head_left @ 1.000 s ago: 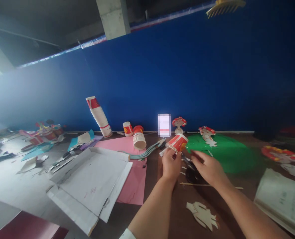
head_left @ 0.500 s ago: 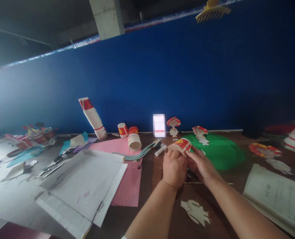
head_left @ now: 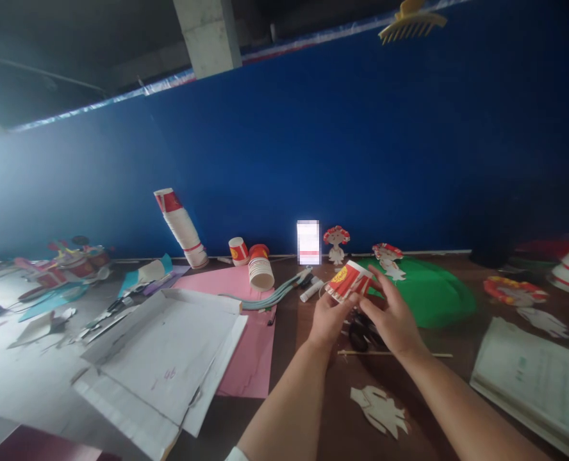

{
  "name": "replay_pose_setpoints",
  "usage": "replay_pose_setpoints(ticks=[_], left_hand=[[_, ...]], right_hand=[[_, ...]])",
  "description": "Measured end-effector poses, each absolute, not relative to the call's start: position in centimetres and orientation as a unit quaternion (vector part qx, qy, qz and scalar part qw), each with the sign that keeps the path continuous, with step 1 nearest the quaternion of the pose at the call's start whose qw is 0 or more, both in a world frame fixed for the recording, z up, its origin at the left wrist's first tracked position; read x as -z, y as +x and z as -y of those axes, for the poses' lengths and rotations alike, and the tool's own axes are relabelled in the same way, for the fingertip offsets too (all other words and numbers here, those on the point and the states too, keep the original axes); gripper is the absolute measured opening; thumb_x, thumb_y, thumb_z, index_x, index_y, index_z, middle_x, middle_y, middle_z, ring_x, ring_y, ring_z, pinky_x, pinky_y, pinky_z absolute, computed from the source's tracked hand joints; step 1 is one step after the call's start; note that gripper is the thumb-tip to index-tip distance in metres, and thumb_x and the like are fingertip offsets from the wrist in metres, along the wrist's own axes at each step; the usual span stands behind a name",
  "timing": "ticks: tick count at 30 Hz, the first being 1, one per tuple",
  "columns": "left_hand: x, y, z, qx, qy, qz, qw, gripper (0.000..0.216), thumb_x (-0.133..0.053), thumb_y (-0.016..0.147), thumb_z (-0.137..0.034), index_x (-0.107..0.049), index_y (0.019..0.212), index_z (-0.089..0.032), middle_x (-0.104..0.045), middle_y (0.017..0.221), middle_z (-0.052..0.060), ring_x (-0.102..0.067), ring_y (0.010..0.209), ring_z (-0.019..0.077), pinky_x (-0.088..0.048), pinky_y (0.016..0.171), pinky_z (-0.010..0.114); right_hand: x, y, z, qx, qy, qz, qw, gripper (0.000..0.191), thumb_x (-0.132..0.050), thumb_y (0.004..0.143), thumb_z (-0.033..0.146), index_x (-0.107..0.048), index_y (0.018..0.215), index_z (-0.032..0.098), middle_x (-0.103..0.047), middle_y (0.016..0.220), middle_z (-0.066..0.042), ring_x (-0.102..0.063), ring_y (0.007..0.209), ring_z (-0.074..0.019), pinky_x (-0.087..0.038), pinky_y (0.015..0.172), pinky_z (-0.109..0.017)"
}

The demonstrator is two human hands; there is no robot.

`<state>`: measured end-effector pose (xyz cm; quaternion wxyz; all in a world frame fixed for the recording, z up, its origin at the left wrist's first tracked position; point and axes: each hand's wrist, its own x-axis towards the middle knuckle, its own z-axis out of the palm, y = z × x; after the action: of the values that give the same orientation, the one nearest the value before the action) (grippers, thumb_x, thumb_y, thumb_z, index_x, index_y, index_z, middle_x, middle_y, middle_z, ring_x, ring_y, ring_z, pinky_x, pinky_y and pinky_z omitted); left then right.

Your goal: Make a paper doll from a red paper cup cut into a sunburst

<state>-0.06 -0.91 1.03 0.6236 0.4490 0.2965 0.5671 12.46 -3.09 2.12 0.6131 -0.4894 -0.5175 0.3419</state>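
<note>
A red and white paper cup (head_left: 348, 280) with a yellow mark is held tilted above the dark brown table (head_left: 308, 358). My left hand (head_left: 327, 318) grips its lower rim from below, fingers closed on it. My right hand (head_left: 391, 312) holds the cup's upper right side with fingers curled round it. Black scissors (head_left: 361, 333) lie on the table just under both hands. A thin wooden stick (head_left: 395, 353) lies across the table beneath my right wrist. A white paper cut-out (head_left: 379, 411) lies nearer to me.
A flattened cardboard box (head_left: 162, 358) lies on pink paper (head_left: 250, 358) at left. A leaning cup stack (head_left: 181, 227), loose cups (head_left: 260, 269), paper figures (head_left: 336, 242) and green paper (head_left: 428, 294) line the blue wall. An open book (head_left: 534, 378) lies at right.
My right hand came off the table onto the cup. Both hands lifted and turned the cup so its red side shows. The scissors under the hands are uncovered again.
</note>
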Motion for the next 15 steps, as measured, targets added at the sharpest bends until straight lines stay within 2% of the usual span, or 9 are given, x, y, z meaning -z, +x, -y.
replay_pose_setpoints(ticks=[7,11,15], left_hand=[[-1.5,-0.1,0.9,-0.593,0.420,-0.260,0.636,0.064,-0.089,0.062,-0.041,-0.066,0.116,-0.015,-0.071,0.113,0.012,-0.067,0.102,0.0244,-0.051,0.092,0.033],[-1.7,-0.5,0.6,-0.597,0.351,-0.259,0.674,0.063,-0.087,0.064,-0.046,-0.067,0.115,-0.015,-0.072,0.107,0.012,-0.069,0.087,0.0228,-0.055,0.078,0.033],[-2.0,-0.5,0.5,-0.617,0.281,-0.247,0.692,0.056,-0.087,0.063,-0.040,-0.069,0.110,-0.016,-0.073,0.100,0.009,-0.068,0.077,0.0181,-0.053,0.065,0.026]], right_hand=[[-1.6,12.8,2.9,-0.225,-0.513,0.568,0.602,0.080,-0.069,0.080,0.049,-0.040,0.150,0.024,-0.054,0.142,-0.017,-0.069,0.104,-0.0270,-0.058,0.089,-0.043],[-0.9,12.8,2.8,-0.118,-0.511,0.637,0.565,0.075,-0.067,0.084,0.041,-0.037,0.152,0.029,-0.057,0.136,-0.014,-0.066,0.110,-0.0277,-0.056,0.093,-0.047],[-0.6,12.7,3.0,-0.088,-0.514,0.671,0.528,0.075,-0.065,0.086,0.037,-0.033,0.154,0.031,-0.057,0.135,-0.013,-0.065,0.109,-0.0274,-0.054,0.095,-0.049]])
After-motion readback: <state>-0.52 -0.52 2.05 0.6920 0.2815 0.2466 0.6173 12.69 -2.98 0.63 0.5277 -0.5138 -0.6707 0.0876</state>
